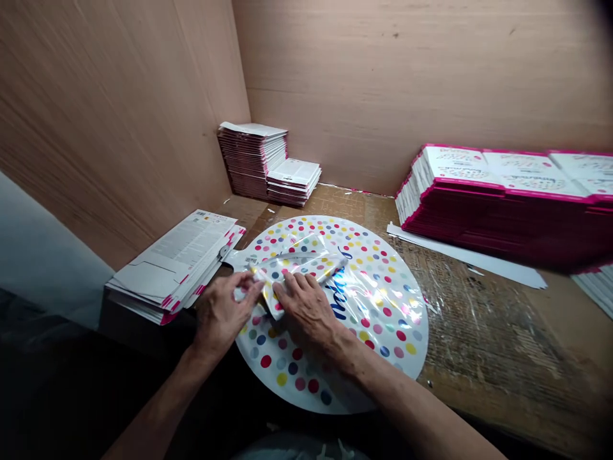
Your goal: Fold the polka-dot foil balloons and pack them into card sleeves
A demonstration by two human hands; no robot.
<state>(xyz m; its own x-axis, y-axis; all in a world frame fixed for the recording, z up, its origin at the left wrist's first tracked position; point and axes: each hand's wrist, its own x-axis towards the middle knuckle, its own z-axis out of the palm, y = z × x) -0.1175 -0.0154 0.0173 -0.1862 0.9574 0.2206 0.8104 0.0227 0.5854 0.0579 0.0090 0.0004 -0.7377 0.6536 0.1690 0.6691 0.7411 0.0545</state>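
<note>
A round foil balloon lies flat on the work surface, white with many coloured polka dots and blue script lettering. Its near-left part is folded over into a shiny, crumpled flap on top of the disc. My left hand grips the left end of this flap between fingers and thumb. My right hand rests over the flap's middle, with curved fingers pressing it down. Both hands hide part of the fold.
Pink-edged flat packs form a long stack at right. Smaller white stacks stand in the back corner, and a printed white stack lies at left. Wood-panel walls enclose the taped cardboard surface.
</note>
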